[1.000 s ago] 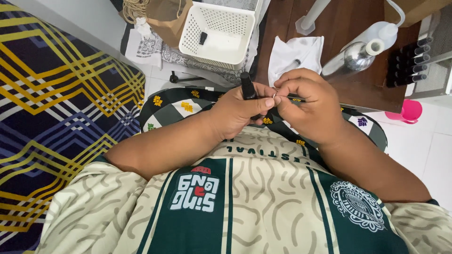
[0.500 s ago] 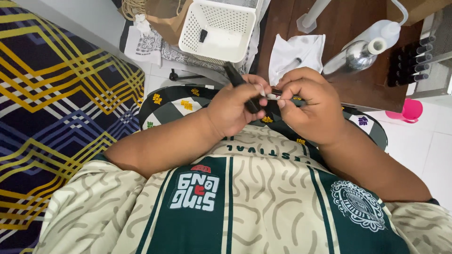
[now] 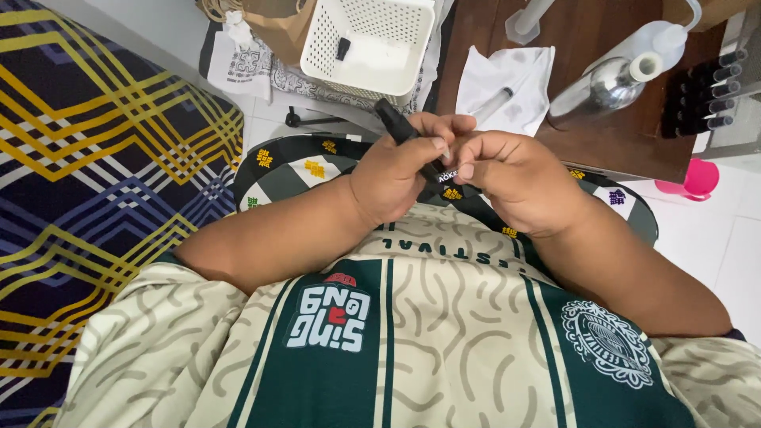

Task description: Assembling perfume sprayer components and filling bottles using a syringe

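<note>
My left hand (image 3: 400, 176) grips a slim black pen-shaped device (image 3: 394, 121) whose upper end sticks out above my fingers, pointing up and to the left. My right hand (image 3: 514, 179) closes on the device's lower end, right against my left hand, with the fingertips pinching at the middle. Both hands are held close to my chest, above the patterned green and cream shirt (image 3: 396, 333). What the right fingertips pinch is hidden.
A brown wooden table (image 3: 590, 47) ahead carries a white cloth (image 3: 507, 75) with a syringe on it, a clear bottle (image 3: 610, 79) and a rack of dark vials (image 3: 705, 95). A white perforated basket (image 3: 369, 43) stands on the floor, and a striped rug (image 3: 95, 182) lies at left.
The black device has tilted from nearly upright to leaning left, and my hands have drawn closer together around it.
</note>
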